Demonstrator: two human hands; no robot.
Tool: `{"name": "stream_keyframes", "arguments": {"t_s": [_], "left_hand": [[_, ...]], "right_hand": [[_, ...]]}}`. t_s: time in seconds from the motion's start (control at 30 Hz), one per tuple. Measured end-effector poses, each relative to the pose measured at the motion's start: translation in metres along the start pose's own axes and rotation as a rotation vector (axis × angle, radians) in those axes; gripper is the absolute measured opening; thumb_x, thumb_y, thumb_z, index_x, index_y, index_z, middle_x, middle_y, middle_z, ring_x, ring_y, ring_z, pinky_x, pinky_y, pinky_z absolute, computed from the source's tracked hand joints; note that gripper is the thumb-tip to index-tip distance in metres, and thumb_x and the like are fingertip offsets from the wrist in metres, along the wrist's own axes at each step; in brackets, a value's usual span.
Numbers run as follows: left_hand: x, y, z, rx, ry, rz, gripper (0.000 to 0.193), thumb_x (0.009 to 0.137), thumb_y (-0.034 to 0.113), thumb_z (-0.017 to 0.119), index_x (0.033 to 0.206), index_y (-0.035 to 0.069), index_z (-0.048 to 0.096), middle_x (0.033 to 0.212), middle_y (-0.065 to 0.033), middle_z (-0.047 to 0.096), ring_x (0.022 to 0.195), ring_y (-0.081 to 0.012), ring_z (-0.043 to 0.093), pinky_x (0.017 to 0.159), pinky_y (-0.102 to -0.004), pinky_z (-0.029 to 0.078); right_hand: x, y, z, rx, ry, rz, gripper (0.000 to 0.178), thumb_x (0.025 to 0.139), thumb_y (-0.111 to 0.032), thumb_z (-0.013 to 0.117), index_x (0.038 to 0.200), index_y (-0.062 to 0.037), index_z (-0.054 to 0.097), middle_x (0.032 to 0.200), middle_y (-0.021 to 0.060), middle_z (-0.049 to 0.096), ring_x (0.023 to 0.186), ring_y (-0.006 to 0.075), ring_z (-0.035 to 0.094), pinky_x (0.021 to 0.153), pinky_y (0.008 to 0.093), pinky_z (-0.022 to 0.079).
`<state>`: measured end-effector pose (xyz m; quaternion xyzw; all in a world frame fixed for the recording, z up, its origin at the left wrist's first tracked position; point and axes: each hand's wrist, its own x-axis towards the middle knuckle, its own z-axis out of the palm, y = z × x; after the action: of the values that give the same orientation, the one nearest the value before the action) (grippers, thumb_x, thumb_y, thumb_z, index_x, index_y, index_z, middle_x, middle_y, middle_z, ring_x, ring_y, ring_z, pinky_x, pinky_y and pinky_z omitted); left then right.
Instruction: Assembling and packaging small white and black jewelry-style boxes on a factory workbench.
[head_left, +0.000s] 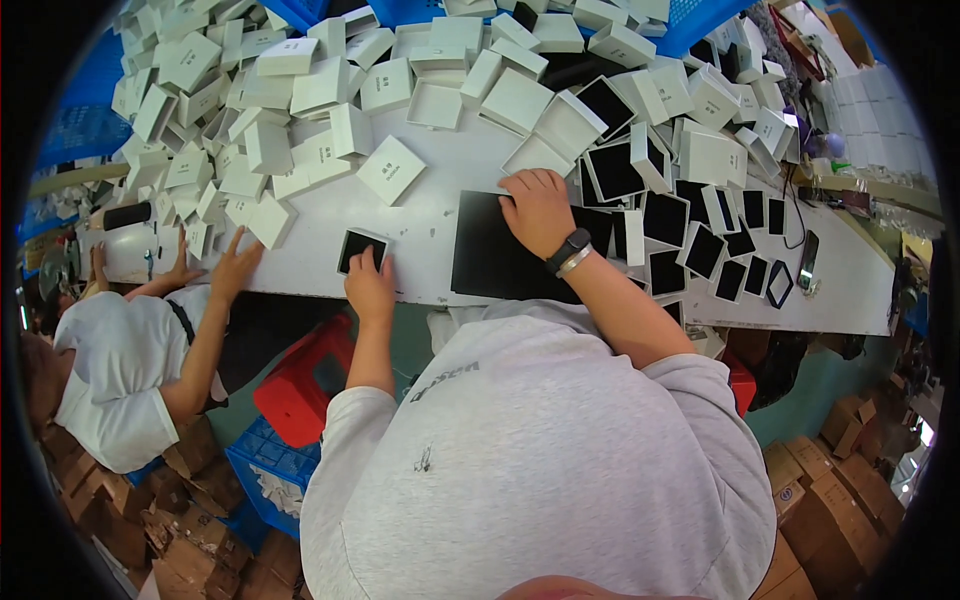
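Observation:
At the table's near edge, left of centre, my left hand [371,287] is on a small open white box with a black lining [352,243]. Its fingers reach over the box's near side and onto the lining. My right hand [541,212] lies palm down over the far edge of a flat black mat [490,252], fingers slightly bent and apart. Its fingertips come up to an open white box part [533,158]; whether they touch it I cannot tell. Right of that hand lie several white box trays with black linings [612,172].
White boxes and lids [325,85] heap across the table's far side. A co-worker's hand [236,268] touches boxes at the left. Blue crates [85,135] stand behind. Below are a red stool [292,395], a blue basket [265,455] and cardboard boxes [835,500].

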<state>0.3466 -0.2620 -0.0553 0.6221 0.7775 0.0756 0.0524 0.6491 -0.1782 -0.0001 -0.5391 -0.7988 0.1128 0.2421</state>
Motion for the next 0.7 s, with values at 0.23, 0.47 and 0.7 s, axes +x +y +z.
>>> {"name": "stream_keyframes", "arguments": {"t_s": [0.23, 0.47, 0.7], "left_hand": [[0.040, 0.006, 0.007, -0.320, 0.214, -0.344, 0.045, 0.084, 0.027, 0.065, 0.118, 0.000, 0.053, 0.102, -0.0142, 0.054, 0.082, -0.0287, 0.058, 0.075, -0.0390, 0.048], [0.015, 0.100, -0.009, -0.813, -0.076, -0.013, 0.047, 0.079, 0.016, 0.069, 0.119, -0.001, 0.050, 0.112, -0.0157, 0.053, 0.094, -0.0245, 0.055, 0.083, -0.0382, 0.046], [0.035, 0.150, 0.021, -0.615, -0.087, 0.204, 0.046, 0.071, 0.015, 0.074, 0.111, 0.002, 0.055, 0.109, -0.0156, 0.056, 0.104, -0.0341, 0.051, 0.091, -0.0417, 0.042]], "right_hand": [[-0.024, 0.042, 0.018, -0.173, -0.336, 0.138, 0.025, 0.080, -0.025, 0.063, 0.100, -0.0091, 0.062, 0.103, 0.0082, 0.061, 0.108, 0.0255, 0.053, 0.101, 0.0420, 0.031], [-0.032, 0.045, -0.004, 0.067, -0.074, 0.143, 0.022, 0.077, -0.020, 0.067, 0.095, -0.0096, 0.063, 0.095, 0.0066, 0.062, 0.101, 0.0245, 0.055, 0.097, 0.0404, 0.034], [-0.031, 0.032, -0.021, 0.110, 0.244, -0.053, 0.012, 0.077, -0.009, 0.064, 0.089, -0.0063, 0.062, 0.090, 0.0075, 0.061, 0.094, 0.0273, 0.056, 0.085, 0.0382, 0.043]]}}
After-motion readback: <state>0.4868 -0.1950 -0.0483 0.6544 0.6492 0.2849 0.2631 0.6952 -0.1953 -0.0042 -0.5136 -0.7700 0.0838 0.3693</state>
